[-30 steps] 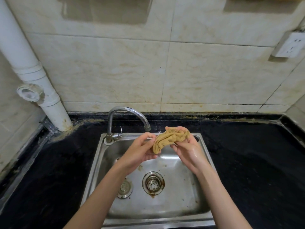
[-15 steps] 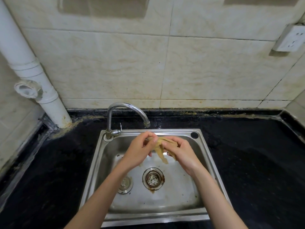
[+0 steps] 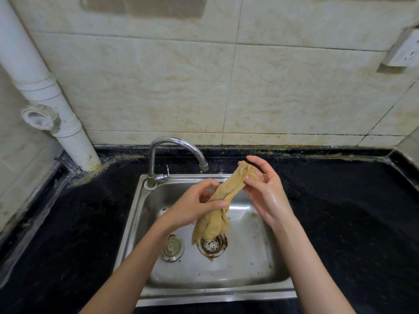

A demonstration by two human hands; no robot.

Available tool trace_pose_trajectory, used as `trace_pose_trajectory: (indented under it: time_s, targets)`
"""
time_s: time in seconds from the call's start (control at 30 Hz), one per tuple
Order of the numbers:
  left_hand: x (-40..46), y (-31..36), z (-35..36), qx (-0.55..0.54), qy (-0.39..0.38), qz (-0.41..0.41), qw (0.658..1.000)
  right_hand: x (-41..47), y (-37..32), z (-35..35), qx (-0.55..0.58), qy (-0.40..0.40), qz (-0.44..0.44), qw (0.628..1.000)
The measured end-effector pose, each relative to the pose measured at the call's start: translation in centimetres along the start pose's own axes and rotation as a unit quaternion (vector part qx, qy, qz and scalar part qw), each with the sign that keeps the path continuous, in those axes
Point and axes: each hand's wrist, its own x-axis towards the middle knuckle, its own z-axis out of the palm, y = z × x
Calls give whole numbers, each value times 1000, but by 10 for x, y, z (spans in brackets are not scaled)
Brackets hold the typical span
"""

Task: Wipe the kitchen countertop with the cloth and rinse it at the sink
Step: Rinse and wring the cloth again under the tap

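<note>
**Cloth stretched over the sink**

A black countertop (image 3: pixel 340 223) is seen below a stained tiled wall (image 3: pixel 158 87), with a steel sink (image 3: pixel 249 268) set into it. A socket (image 3: pixel 405 51) is cut off at the right edge, and part of the drain strainer (image 3: pixel 212 245) is hidden by fabric. The tan cloth (image 3: pixel 226 196) is pinched near its middle by the left hand (image 3: pixel 195 205) and gripped at its upper end by the wet right hand (image 3: pixel 265 191); its loose lower end is hung just above the strainer. No water is seen at the faucet (image 3: pixel 174 150). A white pipe (image 3: pixel 45 87) is fixed at the left.
</note>
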Motion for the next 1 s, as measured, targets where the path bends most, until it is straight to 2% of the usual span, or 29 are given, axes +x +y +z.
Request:
trace_pose_trajectory:
  time_s: [0.13,0.27,0.37,0.47,0.63,0.77,0.8,0.9,1.0]
  targets:
    - [2,5,6,-27,35,24,999,3,3,7,-30,54,14,998]
    - [7,10,11,-125,95,-38,987,-3,19,8,-98,5,187,977]
    - [8,7,9,-84,132,-55,986,-12,34,9,-165,-13,268,949]
    - [8,0,3,-60,159,-68,983,-13,36,8,-201,6,257,945]
    - [9,-5,-6,-99,142,-103,979,-13,38,7,-172,60,207,961]
    - [10,-14,-13,61,172,-134,974,-14,39,3,-193,85,171,962]
    - [10,-16,-13,66,180,-137,972,-15,41,1,-199,83,162,963]
    - [10,-20,-10,-3,207,-159,965,-17,46,-2,-196,66,164,964]
    - [11,-21,-8,-131,203,-192,951,-18,47,-4,-201,57,219,953]
